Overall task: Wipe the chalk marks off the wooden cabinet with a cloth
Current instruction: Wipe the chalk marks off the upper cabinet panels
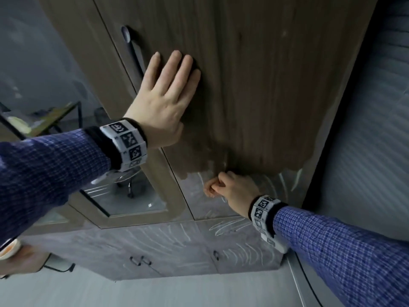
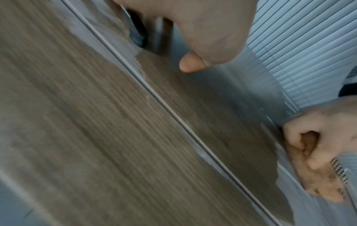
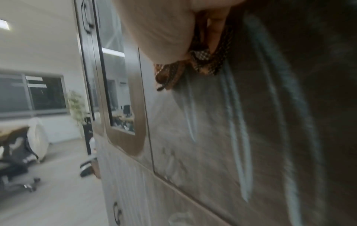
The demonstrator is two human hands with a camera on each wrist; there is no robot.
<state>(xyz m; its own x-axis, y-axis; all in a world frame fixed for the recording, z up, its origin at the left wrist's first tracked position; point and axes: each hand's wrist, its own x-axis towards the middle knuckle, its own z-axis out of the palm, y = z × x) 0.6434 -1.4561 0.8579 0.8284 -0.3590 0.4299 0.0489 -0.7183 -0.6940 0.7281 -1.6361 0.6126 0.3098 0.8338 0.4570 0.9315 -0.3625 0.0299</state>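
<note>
The wooden cabinet (image 1: 265,85) fills the head view; its upper door shows dark clean grain, while the lower part carries grey haze and white chalk marks (image 1: 230,227). My left hand (image 1: 168,89) lies flat with straight fingers against the clean door beside the long handle (image 1: 132,49). Lower down, my right hand (image 1: 223,185) grips a bunched orange-brown patterned cloth (image 3: 195,64) and presses it on the door at the border of the chalky area. The cloth (image 2: 318,180) is mostly hidden in the fist; chalk streaks (image 3: 235,122) run below it.
A glass-paned door (image 1: 124,196) sits left of the wiped door. Small drawer handles (image 1: 140,260) are on the chalked lower front. Window blinds (image 1: 376,129) stand right of the cabinet. Office chairs (image 3: 17,160) and a desk lie in the room to the left.
</note>
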